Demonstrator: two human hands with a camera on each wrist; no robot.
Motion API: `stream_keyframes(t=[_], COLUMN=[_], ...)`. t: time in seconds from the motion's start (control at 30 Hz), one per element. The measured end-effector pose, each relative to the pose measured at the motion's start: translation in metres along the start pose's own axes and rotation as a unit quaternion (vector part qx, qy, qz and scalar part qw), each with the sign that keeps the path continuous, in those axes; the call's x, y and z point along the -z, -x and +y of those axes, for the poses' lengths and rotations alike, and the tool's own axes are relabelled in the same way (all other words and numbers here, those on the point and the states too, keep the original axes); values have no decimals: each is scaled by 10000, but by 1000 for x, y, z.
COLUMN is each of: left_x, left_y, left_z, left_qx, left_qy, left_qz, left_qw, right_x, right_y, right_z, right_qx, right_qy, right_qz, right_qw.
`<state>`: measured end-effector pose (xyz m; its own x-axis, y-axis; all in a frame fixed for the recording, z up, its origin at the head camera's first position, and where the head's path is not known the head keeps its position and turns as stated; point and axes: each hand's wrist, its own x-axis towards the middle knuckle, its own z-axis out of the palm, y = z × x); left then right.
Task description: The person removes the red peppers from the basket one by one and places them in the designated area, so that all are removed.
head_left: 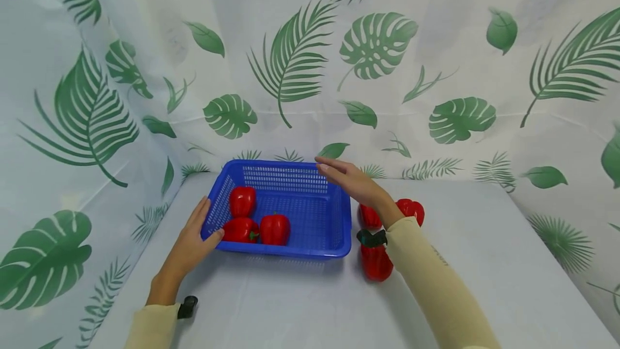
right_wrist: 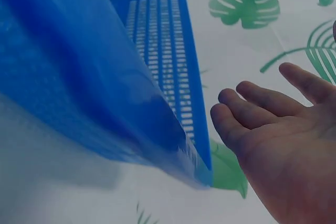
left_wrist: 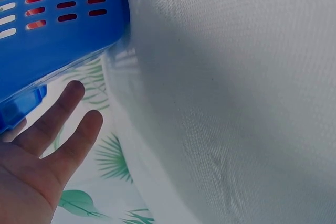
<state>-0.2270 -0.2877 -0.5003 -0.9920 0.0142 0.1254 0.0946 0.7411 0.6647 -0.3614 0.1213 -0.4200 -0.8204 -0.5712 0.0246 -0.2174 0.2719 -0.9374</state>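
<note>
A blue plastic basket [head_left: 310,253] with slotted walls sits on the white table, holding three red bell peppers: one at the back [head_left: 242,201], one lying at the front left [head_left: 239,229], and one beside it [head_left: 275,229]. My left hand [head_left: 186,246] is at the basket's left side, fingers straight and thumb spread near the front left corner. In the left wrist view its fingers [left_wrist: 73,142] are extended beside the slotted wall. Over the back right corner, my right hand [head_left: 358,183] has straight fingers. The right wrist view shows that palm [right_wrist: 294,166] apart from the rim.
To the right of the basket, partly behind my right wrist, lie red bell peppers: one near the basket wall [head_left: 370,217], one farther right [head_left: 410,211], and one toward the front [head_left: 377,264]. Leaf-printed white cloth [head_left: 300,69] rises behind the table and along its sides.
</note>
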Motion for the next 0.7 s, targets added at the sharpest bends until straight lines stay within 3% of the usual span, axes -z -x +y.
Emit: stream_keyframes(t=[0.5,0.7], left_x=[3,2], left_y=[-1,-1], left_z=[4,0], left_qx=[7,-42], left_qy=[48,135], left_qz=[-19,-12], left_qw=[10000,9999], right_x=[-25,-34], right_y=[-14,-21], right_z=[-5,-8], right_qx=[14,-224], right_qy=[193,374], right_qz=[-217,-250], right_qw=[9996,9987])
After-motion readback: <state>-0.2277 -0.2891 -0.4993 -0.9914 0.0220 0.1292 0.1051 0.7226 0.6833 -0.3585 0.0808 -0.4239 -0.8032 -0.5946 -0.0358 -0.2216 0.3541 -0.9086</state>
